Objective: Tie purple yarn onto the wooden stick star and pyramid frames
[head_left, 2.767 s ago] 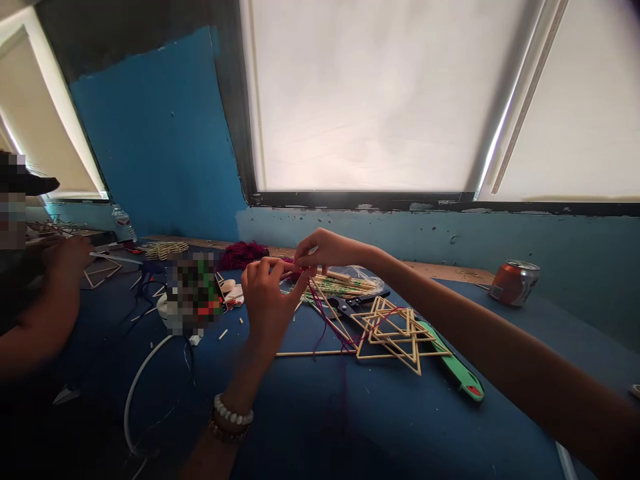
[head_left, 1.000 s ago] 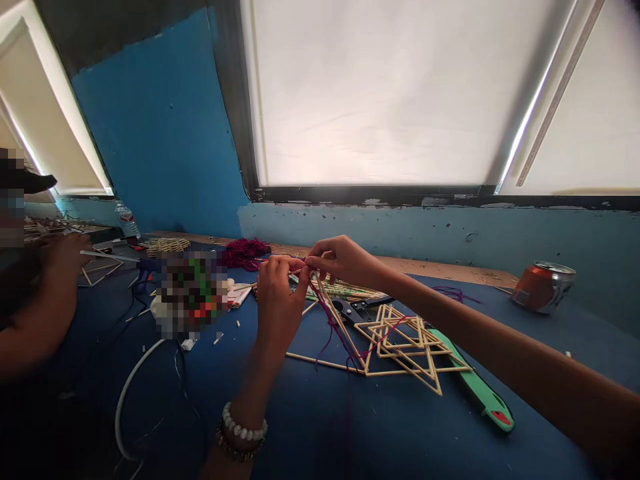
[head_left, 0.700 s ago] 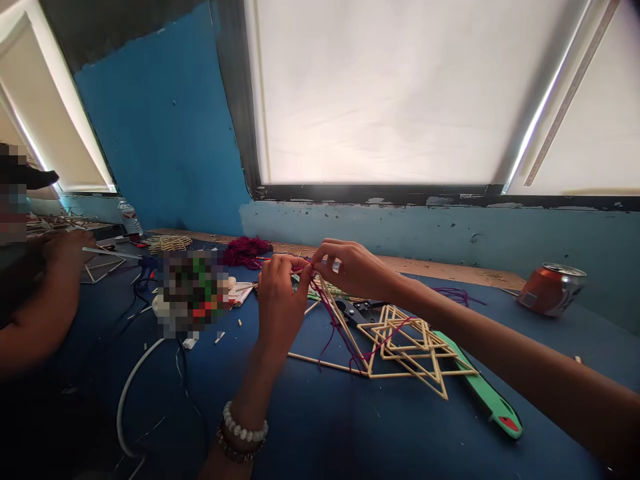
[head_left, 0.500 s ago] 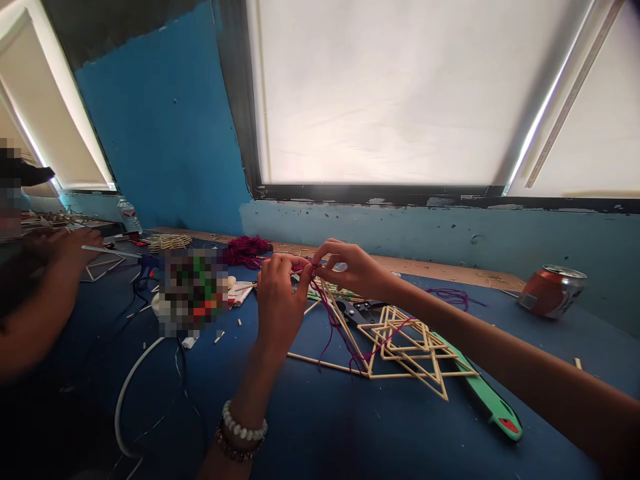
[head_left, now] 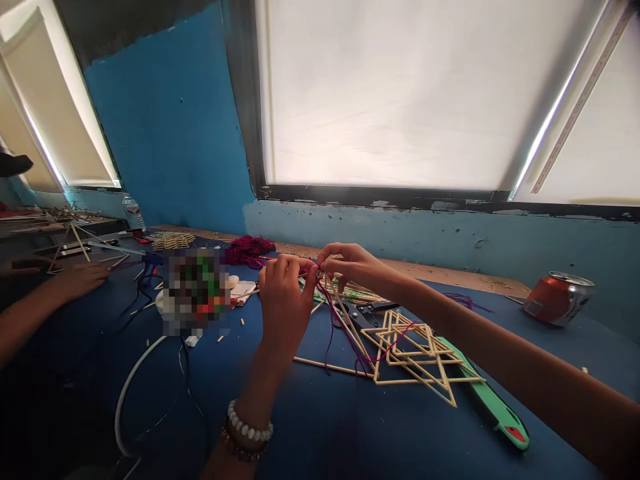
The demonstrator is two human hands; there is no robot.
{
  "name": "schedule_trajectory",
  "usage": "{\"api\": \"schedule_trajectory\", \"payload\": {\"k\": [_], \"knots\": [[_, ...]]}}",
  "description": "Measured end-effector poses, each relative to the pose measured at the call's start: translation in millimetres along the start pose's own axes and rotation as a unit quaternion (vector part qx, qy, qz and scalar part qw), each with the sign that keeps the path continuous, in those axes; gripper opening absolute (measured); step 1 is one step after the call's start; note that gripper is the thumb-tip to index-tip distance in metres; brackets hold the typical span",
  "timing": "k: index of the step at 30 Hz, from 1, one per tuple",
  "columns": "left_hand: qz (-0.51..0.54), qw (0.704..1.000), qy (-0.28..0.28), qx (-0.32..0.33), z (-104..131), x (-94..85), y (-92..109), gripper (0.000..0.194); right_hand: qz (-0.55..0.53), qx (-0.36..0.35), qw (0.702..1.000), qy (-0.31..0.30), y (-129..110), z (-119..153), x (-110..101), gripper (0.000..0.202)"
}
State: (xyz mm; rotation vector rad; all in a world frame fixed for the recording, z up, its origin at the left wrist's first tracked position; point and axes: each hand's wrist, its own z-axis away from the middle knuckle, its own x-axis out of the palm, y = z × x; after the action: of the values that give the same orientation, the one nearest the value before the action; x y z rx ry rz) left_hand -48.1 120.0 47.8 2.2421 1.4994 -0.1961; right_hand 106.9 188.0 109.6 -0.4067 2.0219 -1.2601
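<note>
My left hand [head_left: 290, 293] and my right hand [head_left: 353, 263] meet at the top corner of a frame of thin wooden sticks [head_left: 350, 327]. Both are closed, fingertips pinched together around purple yarn [head_left: 329, 313] at that corner. The yarn's loose ends hang down along the sticks. Exactly how the strand is wound there is hidden by my fingers. To the right, below my right forearm, flat triangles of joined sticks [head_left: 415, 347] lie overlapping on the blue table [head_left: 320, 427]. A green-handled tool [head_left: 500, 413] sticks out from under them.
Black-handled pliers [head_left: 360, 313] lie behind the sticks. A drink can [head_left: 560, 298] stands at the right. Dark red yarn [head_left: 249, 250] is heaped at the back, left of my hands. At the far left a co-worker's hand [head_left: 83, 279] rests near another stick frame [head_left: 75, 243]. A white cable [head_left: 123, 393] curves across the table.
My hands stay pinched at the stick corner, with only slight finger movement. The co-worker's hand has lowered to the table. The whole view has shifted slightly.
</note>
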Motion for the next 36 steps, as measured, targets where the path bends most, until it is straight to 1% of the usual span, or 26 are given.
{"api": "schedule_trajectory", "payload": {"k": [3,5,10,17,20,23,25,27,30,33,36], "knots": [[-0.014,1.0,0.014,0.016,-0.5,0.1,0.0,0.018,-0.002,-0.008,1.0,-0.021,-2.1,1.3,1.3,0.016],[-0.018,0.999,0.021,0.023,-0.6,0.1,0.1,0.017,-0.018,0.002,0.999,-0.029,-3.0,1.8,2.1,0.017],[-0.018,0.998,0.033,0.042,-0.4,-1.0,0.4,0.012,-0.065,0.042,0.997,-0.032,-3.6,-0.4,2.8,0.013],[-0.006,0.995,0.054,0.081,-1.1,-6.8,2.0,0.005,-0.062,0.054,0.996,-0.044,-4.3,-0.8,3.5,0.011],[-0.011,0.994,0.059,0.088,-0.8,-7.7,1.3,0.005,-0.061,0.05,0.996,-0.039,-3.9,0.6,3.1,0.013],[-0.02,0.992,0.074,0.099,-0.5,-7.1,0.8,0.005,-0.059,0.04,0.997,-0.018,-3.4,1.9,1.3,0.014],[-0.024,0.992,0.077,0.101,-0.3,-6.4,0.9,0.004,-0.044,0.026,0.999,-0.009,-3.4,2.9,-0.7,0.016],[-0.021,0.993,0.069,0.096,0.1,-5.7,1.2,0.005,-0.012,0.002,1.0,-0.013,-3.8,4.5,-2.8,0.019],[-0.013,0.995,0.055,0.088,0.8,-4.8,1.5,0.004,0.075,-0.072,0.994,-0.013,-3.8,8.5,-4.6,0.023],[-0.011,0.995,0.044,0.086,1.0,-3.2,1.2,0.005,0.165,-0.158,0.973,0.016,-1.3,13.2,-3.3,0.022],[-0.011,0.996,0.031,0.082,1.0,-1.2,-0.1,0.008,0.235,-0.212,0.947,0.054,2.5,17.5,1.0,0.019]]}}
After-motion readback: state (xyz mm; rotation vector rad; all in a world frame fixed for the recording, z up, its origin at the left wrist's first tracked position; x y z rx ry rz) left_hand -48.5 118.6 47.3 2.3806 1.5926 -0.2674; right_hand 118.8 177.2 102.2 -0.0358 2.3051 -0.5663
